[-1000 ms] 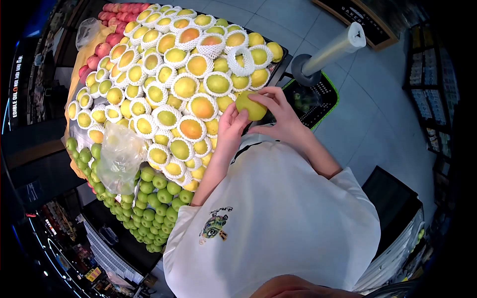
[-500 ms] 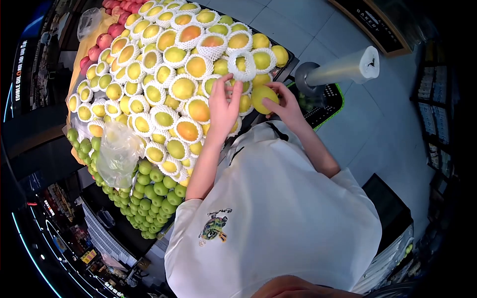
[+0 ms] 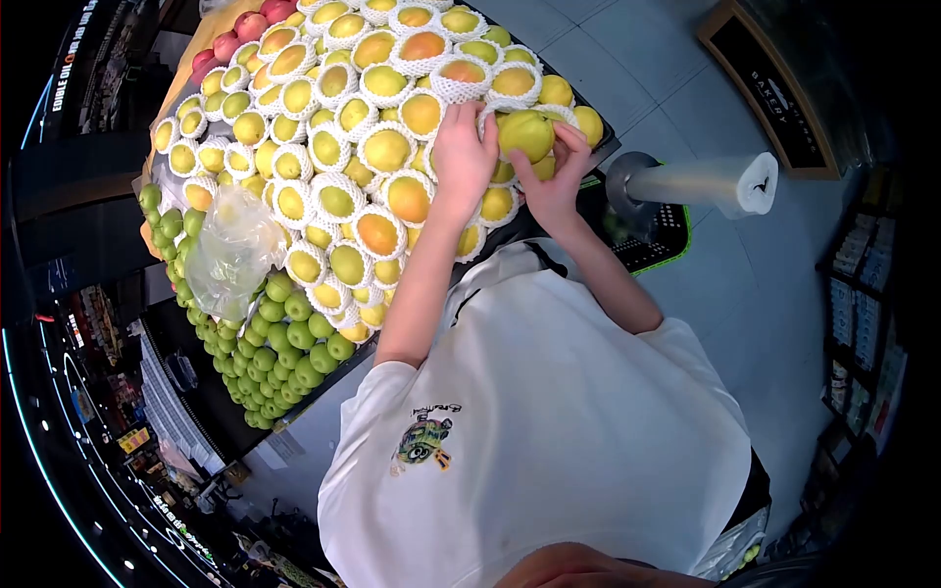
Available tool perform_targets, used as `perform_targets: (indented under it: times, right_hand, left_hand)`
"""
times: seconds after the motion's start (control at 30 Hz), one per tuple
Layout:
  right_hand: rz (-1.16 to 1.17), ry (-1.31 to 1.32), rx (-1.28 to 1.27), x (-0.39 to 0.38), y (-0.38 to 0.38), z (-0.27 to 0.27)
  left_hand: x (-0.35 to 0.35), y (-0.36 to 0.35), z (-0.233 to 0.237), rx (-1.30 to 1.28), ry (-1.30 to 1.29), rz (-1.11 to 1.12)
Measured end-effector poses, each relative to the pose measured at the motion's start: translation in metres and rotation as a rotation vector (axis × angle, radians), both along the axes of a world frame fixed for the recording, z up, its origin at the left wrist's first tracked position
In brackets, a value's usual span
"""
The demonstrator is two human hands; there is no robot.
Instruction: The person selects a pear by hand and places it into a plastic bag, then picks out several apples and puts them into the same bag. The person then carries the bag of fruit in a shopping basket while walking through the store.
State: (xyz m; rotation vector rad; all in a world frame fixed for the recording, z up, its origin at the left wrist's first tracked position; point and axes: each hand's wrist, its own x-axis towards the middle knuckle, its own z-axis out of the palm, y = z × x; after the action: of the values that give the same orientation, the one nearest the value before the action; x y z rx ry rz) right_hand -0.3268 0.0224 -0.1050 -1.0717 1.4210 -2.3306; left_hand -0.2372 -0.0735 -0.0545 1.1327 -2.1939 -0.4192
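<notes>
- Far left from where I stand, a clear plastic bag [image 3: 230, 255], thin and crumpled, slumps against the fruit.
- Behind it are smooth red fruit [image 3: 225, 46]; in front, glossy green apples [image 3: 279, 348] are heaped in a rounded pile.
- The netted yellow fruit [image 3: 384, 149] fills the middle, plump and blushed orange in places, many wrapped in springy white foam mesh.
- Of the two hands, the left hand [image 3: 463, 162] reaches over the mesh, fingers together and thumb apart; I can't tell whether it pinches any foam.
- Just right of it is the yellow-green fruit [image 3: 526, 134], roundish, smooth-skinned and lightly shiny, above the near right part of the pile.
- The right hand [image 3: 554, 186] has that fruit between thumb and curled fingers, spread about as wide as the fruit.
- Just beyond, the dark edge of the display stand [image 3: 610, 142] ends the heap.
- Further right, a clear plastic roll [image 3: 706, 186] leans out over a black basket with a green rim [image 3: 674, 252], and bare grey tile floor [image 3: 730, 284] leaves room.
</notes>
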Motion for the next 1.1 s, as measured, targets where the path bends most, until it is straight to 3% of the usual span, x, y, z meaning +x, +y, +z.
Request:
perform_targets:
  times: [0.17, 0.3, 0.47, 0.57, 0.8, 0.9, 0.97, 1.1]
  right_hand:
    - [-0.026, 0.365, 0.183, -0.001, -0.001, -0.03]
    - [-0.002, 0.593, 0.326, -0.009, 0.007, -0.021]
    - [0.127, 0.532, 0.361, -0.022, 0.006, -0.013]
    - [0.12, 0.632, 0.32, -0.028, 0.004, -0.003]
    - [0.158, 0.685, 0.355, -0.035, 0.004, 0.001]
    - [0.197, 0.653, 0.322, -0.037, 0.005, 0.001]
    - [0.186, 0.675, 0.325, -0.037, 0.005, -0.001]
    - [0.184, 0.671, 0.309, -0.039, 0.002, -0.002]
  left_hand:
    - [0.012, 0.012, -0.007, 0.05, 0.151, 0.077]
    - [0.019, 0.016, -0.005, 0.095, 0.249, 0.054]
    - [0.024, 0.019, -0.005, -0.021, 0.234, 0.028]
    - [0.026, 0.023, -0.003, -0.098, 0.229, -0.047]
    - [0.029, 0.044, 0.0, 0.021, 0.217, -0.058]
    - [0.032, 0.039, 0.002, 0.14, 0.1, -0.011]
    - [0.03, 0.031, 0.013, -0.086, -0.036, -0.01]
    - [0.025, 0.013, 0.016, -0.082, -0.106, -0.076]
